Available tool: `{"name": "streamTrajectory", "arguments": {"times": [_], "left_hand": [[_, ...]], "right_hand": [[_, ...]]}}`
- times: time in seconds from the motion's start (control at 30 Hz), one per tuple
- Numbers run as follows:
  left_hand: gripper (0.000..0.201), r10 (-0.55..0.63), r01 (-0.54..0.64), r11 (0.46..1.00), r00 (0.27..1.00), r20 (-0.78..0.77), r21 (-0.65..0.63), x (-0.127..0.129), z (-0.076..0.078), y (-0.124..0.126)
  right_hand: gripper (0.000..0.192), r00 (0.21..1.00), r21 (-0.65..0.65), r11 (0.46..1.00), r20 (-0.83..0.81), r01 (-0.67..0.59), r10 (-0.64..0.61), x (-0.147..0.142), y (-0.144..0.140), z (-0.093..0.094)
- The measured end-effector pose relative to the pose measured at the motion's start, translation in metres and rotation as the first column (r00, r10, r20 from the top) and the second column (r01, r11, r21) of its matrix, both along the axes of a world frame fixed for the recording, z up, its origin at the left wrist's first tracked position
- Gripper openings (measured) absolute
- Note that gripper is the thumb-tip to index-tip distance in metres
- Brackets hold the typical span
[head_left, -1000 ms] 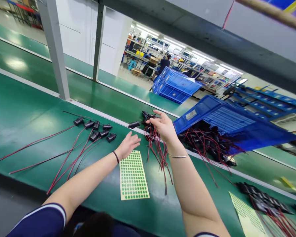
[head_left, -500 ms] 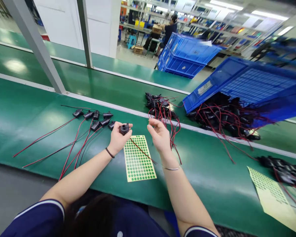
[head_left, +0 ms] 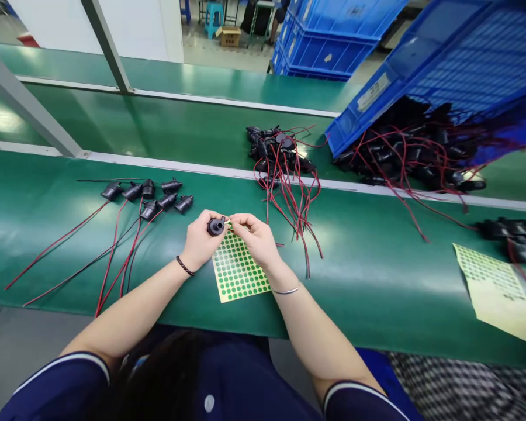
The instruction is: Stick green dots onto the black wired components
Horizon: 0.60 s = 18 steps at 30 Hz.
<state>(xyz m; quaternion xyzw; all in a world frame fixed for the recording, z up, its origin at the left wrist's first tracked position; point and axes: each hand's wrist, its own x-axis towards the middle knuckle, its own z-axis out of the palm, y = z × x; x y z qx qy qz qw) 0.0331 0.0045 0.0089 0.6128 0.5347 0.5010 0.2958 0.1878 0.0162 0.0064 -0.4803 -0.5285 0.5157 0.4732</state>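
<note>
Since the earlier frame the two hands have come together over the top edge of the sticker sheet [head_left: 237,270], where half a second ago they were held apart; the camera has also tipped lower, so the crate now fills the upper right corner.

On the left of the green desk [head_left: 377,275] lies a row of finished plugs [head_left: 146,196], their red and black wires trailing away toward the near edge. Next, the left hand [head_left: 201,241] is closed round a black plug [head_left: 215,225], thumb and fingers clamping it just above the sheet. The right hand [head_left: 256,238] meets it there, its thumb and forefinger pinched together right at the plug (what sits between them is too small to tell). The sheet of green dots lies flat on the desk, partly under both hands.

Beyond the hands, a loose bunch of plugs [head_left: 277,149] with red wires sprawls across the desk's pale rail. Further right, a tipped blue crate [head_left: 421,64] spills a larger heap [head_left: 403,155] of the same parts. At the far right edge lies a second sheet [head_left: 495,292], with more plugs [head_left: 515,237] just behind it.
</note>
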Motion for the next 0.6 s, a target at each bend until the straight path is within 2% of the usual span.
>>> {"name": "streamTrajectory", "arguments": {"times": [0.17,0.3,0.43,0.6], "left_hand": [[0.016,0.066,-0.064,0.998,0.993,-0.097,0.016,-0.0013,-0.002,0.0026],[0.02,0.05,-0.05,0.996,0.999,0.003,-0.068,-0.0005,-0.0001,0.0046],[0.022,0.005,0.013,0.991,0.991,0.136,-0.133,0.0012,0.0031,0.0047],[0.024,-0.013,0.036,0.988,0.988,0.151,-0.152,0.0029,0.0027,0.0034]], "right_hand": [[0.015,0.99,0.104,0.994,0.141,0.013,-0.028,-0.0021,-0.003,0.0021],[0.011,0.974,0.179,0.982,0.21,0.053,-0.091,-0.0003,-0.0011,0.0008],[0.007,0.966,0.19,0.981,0.241,0.048,-0.094,0.0022,0.0001,0.0029],[0.006,0.97,0.177,0.984,0.235,0.015,-0.057,0.0024,0.0004,0.0044]]}}
